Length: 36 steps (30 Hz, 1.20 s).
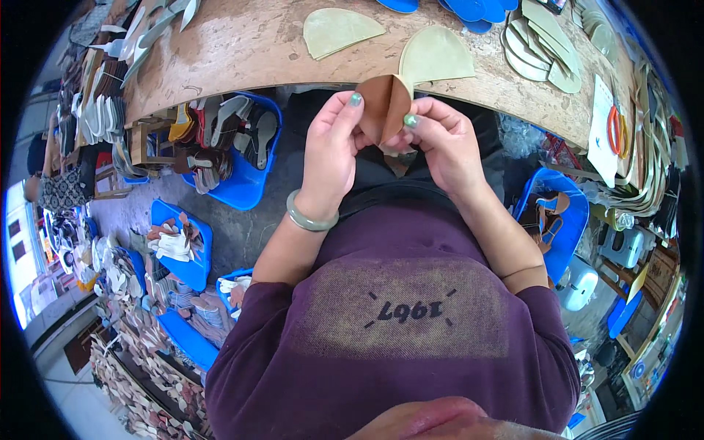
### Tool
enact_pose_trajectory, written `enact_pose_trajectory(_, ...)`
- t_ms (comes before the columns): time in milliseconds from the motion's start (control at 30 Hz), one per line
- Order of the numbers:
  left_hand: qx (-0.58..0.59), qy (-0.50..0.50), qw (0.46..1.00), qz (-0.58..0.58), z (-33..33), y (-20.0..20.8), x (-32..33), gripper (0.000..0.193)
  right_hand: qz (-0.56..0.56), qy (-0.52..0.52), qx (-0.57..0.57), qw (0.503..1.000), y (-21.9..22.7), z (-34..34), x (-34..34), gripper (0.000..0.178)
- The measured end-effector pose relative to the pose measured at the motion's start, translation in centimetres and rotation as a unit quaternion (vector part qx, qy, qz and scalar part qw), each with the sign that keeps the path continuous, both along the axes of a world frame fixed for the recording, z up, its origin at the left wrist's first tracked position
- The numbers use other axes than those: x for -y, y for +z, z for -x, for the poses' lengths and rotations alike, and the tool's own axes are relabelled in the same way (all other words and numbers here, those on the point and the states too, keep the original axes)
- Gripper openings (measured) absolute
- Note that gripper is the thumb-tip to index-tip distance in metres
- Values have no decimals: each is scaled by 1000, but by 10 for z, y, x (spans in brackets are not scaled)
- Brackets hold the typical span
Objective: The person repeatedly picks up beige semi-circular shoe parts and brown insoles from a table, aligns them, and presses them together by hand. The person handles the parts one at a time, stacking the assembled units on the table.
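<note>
A brown leather-like shoe piece (375, 103), rounded at the top and folded or seamed down its middle, is held up just off the table's front edge. My left hand (330, 147) pinches its left side between thumb and fingers. On the other side my right hand (449, 143) grips the right edge, its thumb near the fold. The fingers hide the lower part of the piece. Beyond it on the wooden table (249, 55) lie two stacks of pale green half-oval pieces, one at the left (341, 33) and one partly behind the brown piece (438, 55).
Blue insole-shaped pieces (475, 9) and more pale cut pieces (543, 48) lie at the table's far right. Red and orange bands (616, 132) rest on a white sheet. Blue baskets of shoe parts stand below at left (253, 183) and right (572, 235).
</note>
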<state>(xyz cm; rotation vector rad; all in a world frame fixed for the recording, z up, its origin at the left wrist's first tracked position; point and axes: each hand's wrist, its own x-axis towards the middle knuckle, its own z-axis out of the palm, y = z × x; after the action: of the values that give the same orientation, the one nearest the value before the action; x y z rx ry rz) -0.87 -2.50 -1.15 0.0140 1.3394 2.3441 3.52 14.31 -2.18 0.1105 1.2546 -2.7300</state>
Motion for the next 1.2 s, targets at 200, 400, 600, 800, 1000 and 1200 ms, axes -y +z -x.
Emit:
enact_pose_trajectory(200,71,15,997,-20,4,-12,-3,21,-273,-21,-86,958,21,-1,-8,20)
enact_pose_trajectory(400,56,-55,997,9,4,-15,-1,21,-477,10,-205,855,44,33,-41,32)
enact_pose_trajectory(600,14,-55,998,18,2,-11,2,20,-418,92,-280,859,39,43,-34,19)
enact_pose_trajectory(800,-119,45,979,156,10,-21,28,12,-263,-201,-97,939,20,61,-64,17)
enact_pose_trajectory(1000,-281,-69,939,184,17,-8,42,15,-533,-128,-104,830,-7,98,-96,25)
enact_pose_trajectory(1200,-340,-135,927,84,22,7,39,19,-570,-121,-209,785,19,71,-51,27)
